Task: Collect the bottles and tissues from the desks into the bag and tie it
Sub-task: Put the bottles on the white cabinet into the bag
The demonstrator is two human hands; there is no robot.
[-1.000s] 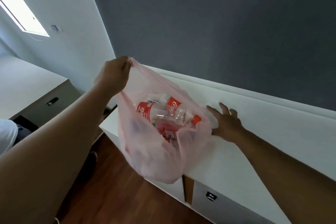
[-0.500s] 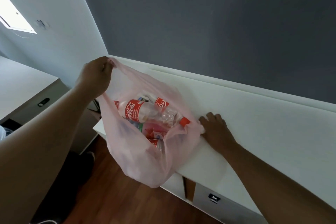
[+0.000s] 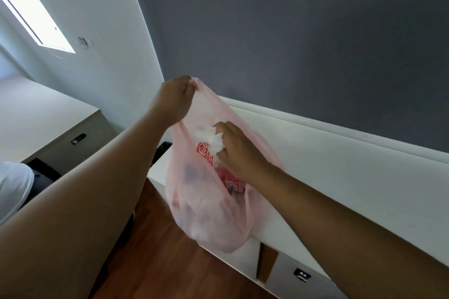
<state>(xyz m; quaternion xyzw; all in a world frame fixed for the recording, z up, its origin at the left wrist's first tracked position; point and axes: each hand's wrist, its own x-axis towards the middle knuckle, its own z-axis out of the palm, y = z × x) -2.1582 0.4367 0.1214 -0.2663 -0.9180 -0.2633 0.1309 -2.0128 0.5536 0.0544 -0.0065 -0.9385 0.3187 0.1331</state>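
Two bare hands work at a thin pink plastic bag (image 3: 213, 221) hanging over the near left edge of a long white desk (image 3: 340, 177), its sagging bottom dangling off the desk's front above a reddish wood floor (image 3: 170, 269). Through the translucent film show a bottle with a red cola label (image 3: 205, 153) near the mouth, more red packaging lower down, and pale shapes at the bottom too blurred to name. A crumpled white tissue (image 3: 211, 139) sits at the bag's open mouth, pinched in the closed fingertips of the right hand (image 3: 239, 150), which reaches in from the right with its knuckles up. The left hand (image 3: 173, 99) holds the bag's handle loop aloft at upper left, thumb and fingers pressed tight together on the bunched plastic. Both forearms stretch in from the near corners. Behind the desk rises a dark grey wall (image 3: 303, 36); to the left stands a white wall with a bright window (image 3: 34, 9). A second desk (image 3: 36, 114) lies at far left, well apart from the bag, and a drawer handle (image 3: 302, 274) shows in the white desk's front at lower right.
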